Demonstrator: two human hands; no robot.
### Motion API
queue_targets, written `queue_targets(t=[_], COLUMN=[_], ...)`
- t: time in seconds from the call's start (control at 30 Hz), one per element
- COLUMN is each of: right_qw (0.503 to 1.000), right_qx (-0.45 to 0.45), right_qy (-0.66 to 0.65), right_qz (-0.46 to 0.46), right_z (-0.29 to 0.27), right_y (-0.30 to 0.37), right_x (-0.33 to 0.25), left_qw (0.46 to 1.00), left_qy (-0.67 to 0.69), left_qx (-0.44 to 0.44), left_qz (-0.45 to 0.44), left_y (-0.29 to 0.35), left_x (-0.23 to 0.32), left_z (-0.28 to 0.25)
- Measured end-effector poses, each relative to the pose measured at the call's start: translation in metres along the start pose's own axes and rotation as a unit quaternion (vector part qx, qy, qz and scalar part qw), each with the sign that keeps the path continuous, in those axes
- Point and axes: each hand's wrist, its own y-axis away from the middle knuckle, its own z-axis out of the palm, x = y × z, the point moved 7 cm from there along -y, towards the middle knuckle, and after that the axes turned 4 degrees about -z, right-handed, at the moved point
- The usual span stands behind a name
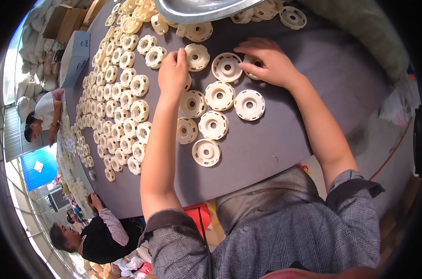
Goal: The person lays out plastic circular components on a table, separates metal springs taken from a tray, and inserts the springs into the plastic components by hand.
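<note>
Cream plastic wheel-shaped parts with a centre hole lie on a grey table point(285, 139). My left hand point(173, 72) rests on the table with its fingertips against one such disc point(197, 57). My right hand point(266, 61) lies fingers-down over another disc point(252, 65), beside an upturned disc point(227, 67). Between my forearms several more discs lie flat in loose rows, the nearest one point(206, 152) close to the table edge.
Left of my left arm, stacked discs stand in several tight rows point(115, 100). A metal basin point(197, 9) sits at the far edge among loose discs. Cardboard boxes point(69, 21) lie at far left. Two other people point(92, 237) work at a neighbouring table on the left.
</note>
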Motion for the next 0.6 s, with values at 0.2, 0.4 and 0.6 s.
queue_targets(t=[0.2,0.4,0.6], right_qw=[0.999,0.995,0.993], right_qx=[0.010,-0.073,-0.007], right_qy=[0.035,-0.021,-0.095], right_qz=[-0.014,-0.069,-0.068], right_z=[0.006,0.030,0.018], right_y=[0.001,0.004,0.002], right_x=[-0.009,-0.037,-0.045], left_qw=[0.962,0.975,0.951], left_qy=[-0.117,-0.097,0.112], left_qx=[0.068,-0.014,0.155], left_qz=[0.238,0.200,0.244], left_y=[0.025,0.044,-0.010], left_x=[0.018,0.009,0.035], left_z=[0.006,-0.005,-0.006])
